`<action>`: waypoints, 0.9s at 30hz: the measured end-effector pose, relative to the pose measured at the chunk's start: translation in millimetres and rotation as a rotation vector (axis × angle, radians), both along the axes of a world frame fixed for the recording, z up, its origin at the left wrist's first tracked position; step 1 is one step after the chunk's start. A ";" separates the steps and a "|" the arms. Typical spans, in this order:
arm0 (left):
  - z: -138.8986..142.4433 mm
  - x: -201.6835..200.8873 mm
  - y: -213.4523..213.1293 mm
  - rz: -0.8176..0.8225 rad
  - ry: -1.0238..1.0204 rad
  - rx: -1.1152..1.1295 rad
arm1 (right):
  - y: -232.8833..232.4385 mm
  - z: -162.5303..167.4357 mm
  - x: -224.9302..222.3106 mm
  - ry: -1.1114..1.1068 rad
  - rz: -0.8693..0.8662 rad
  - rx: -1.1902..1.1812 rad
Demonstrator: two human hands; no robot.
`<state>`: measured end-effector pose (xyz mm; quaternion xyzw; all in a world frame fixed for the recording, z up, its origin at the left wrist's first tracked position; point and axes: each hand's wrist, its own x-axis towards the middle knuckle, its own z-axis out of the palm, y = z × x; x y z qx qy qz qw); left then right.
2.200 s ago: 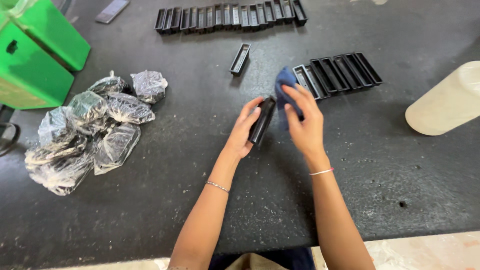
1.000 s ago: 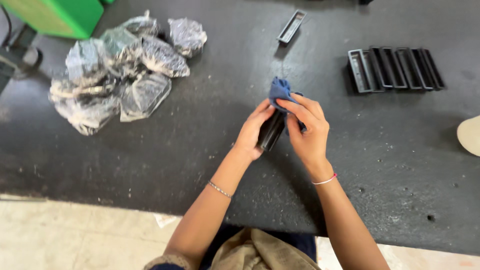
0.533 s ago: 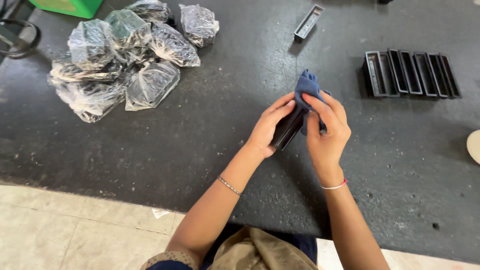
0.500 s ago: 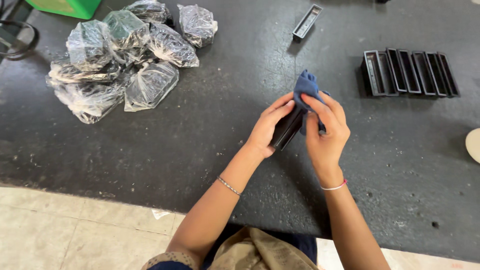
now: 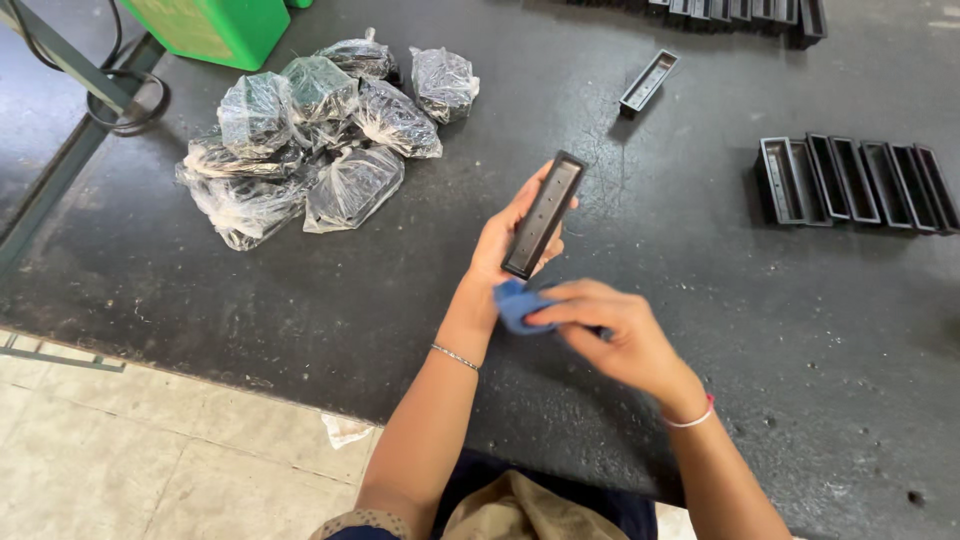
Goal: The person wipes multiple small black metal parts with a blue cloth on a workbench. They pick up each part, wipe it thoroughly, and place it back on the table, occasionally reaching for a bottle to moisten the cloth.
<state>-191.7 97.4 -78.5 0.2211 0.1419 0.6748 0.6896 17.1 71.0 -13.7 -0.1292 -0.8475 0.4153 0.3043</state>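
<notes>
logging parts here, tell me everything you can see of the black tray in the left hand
The black tray is a long, narrow rectangular trough, dark and matte, plastic by its look. Its open side faces the camera, showing a shallow channel inside with raised walls all round. It is held above the dark worktop, tilted with its far end up and to the right. The left hand grips it from beneath and along its lower end. The right hand, holding a blue cloth, sits just below it; the cloth does not clearly touch it.

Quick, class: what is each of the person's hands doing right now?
Left hand: closed around a black rectangular tray, held up above the table.
Right hand: closed on a blue cloth.
</notes>
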 end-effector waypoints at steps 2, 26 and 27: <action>-2.7 -3.3 2.0 -0.001 0.029 0.014 | 6.3 1.5 4.5 0.028 -0.136 -0.027; -5.4 2.3 -0.1 0.098 -0.030 0.046 | -8.7 -16.6 -16.6 0.013 0.020 0.045; -0.4 1.7 -1.4 0.118 -0.010 0.042 | -7.1 -16.5 -15.4 0.034 0.007 0.028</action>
